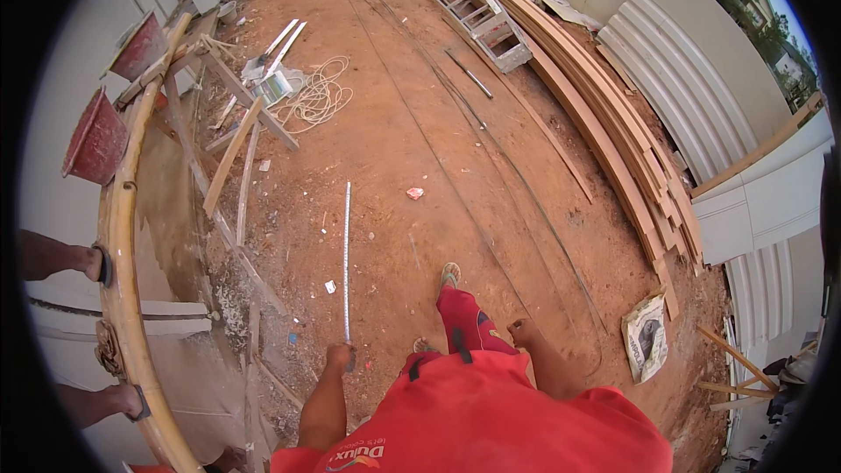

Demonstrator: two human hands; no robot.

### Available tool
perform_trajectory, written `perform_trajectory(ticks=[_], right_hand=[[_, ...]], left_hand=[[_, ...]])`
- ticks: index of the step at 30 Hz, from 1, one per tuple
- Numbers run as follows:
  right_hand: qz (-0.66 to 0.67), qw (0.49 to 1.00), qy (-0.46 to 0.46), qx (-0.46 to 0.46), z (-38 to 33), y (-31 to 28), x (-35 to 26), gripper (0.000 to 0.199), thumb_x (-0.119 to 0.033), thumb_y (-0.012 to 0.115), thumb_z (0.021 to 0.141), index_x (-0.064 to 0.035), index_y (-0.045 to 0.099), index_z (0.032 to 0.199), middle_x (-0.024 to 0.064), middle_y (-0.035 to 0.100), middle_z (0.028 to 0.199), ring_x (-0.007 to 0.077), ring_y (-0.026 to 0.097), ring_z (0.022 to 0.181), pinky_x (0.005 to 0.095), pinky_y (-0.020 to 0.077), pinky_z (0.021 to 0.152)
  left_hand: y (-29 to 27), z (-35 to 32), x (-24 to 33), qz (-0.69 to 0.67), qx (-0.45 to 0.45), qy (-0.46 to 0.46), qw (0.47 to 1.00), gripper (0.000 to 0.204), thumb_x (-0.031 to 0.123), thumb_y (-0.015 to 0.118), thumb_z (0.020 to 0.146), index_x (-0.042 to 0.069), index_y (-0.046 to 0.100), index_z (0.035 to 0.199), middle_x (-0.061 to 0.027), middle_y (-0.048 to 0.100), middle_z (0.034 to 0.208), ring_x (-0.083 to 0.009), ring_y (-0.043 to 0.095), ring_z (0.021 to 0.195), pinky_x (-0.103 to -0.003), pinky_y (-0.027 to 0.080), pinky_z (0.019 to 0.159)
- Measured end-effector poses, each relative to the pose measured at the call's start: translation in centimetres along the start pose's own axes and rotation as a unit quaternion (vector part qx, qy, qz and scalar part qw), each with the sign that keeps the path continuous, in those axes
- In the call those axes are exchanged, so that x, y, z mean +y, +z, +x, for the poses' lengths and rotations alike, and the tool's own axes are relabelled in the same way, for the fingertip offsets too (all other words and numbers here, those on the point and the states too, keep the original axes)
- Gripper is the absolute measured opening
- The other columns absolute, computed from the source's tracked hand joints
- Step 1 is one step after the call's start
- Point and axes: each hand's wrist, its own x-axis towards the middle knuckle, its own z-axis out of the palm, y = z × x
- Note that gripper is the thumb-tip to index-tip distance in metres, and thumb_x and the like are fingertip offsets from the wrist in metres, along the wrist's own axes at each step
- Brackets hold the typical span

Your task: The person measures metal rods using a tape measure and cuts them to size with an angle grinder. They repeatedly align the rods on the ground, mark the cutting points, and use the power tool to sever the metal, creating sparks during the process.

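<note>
The left hand (340, 356), clasping the measuring tape (347, 256) by its near end, should hold it steady and unbent; the right hand (523, 333) curls closed.

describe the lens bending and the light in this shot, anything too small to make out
Head view: the bamboo pole and stacked planks bow near the rim, while the measuring tape looks nearly straight; head view: light seems soft, with no hard shadows on the reddish dirt; head view: the left hand is too small for clear finger detail.
</note>
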Motion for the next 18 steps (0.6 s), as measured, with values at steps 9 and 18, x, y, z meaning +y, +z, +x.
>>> perform_trajectory(ticks=[9, 18], right_hand=[[-0.017, 0.941, 0.304, -0.15, 7.4, -1.9, -7.4, 0.034, -0.025, 0.063, 0.095, 0.0085, 0.073, 0.096, 0.02, 0.077, 0.091, 0.0281, 0.077, 0.075, 0.0419, 0.0629, 0.061], [-0.033, 0.999, -0.032, -0.017, 49.1, -12.2, -39.1, 0.04, -0.035, 0.065, 0.093, 0.0028, 0.078, 0.095, 0.0177, 0.072, 0.066, 0.0256, 0.075, 0.061, 0.039, 0.0604, 0.068]], left_hand=[[2.0, 10.0, 23.4, -0.024, 0.053, 0.071, 0.996, 0.033, 0.023, 0.062, 0.103, -0.003, 0.077, 0.088, -0.011, 0.071, 0.072, -0.0204, 0.067, 0.061, -0.036, 0.052, 0.055], [3.6, 18.6, 33.3, 0.317, -0.088, 0.104, 0.938, 0.026, 0.017, 0.061, 0.099, -0.005, 0.076, 0.098, -0.0151, 0.071, 0.078, -0.0259, 0.068, 0.06, -0.041, 0.054, 0.054]])
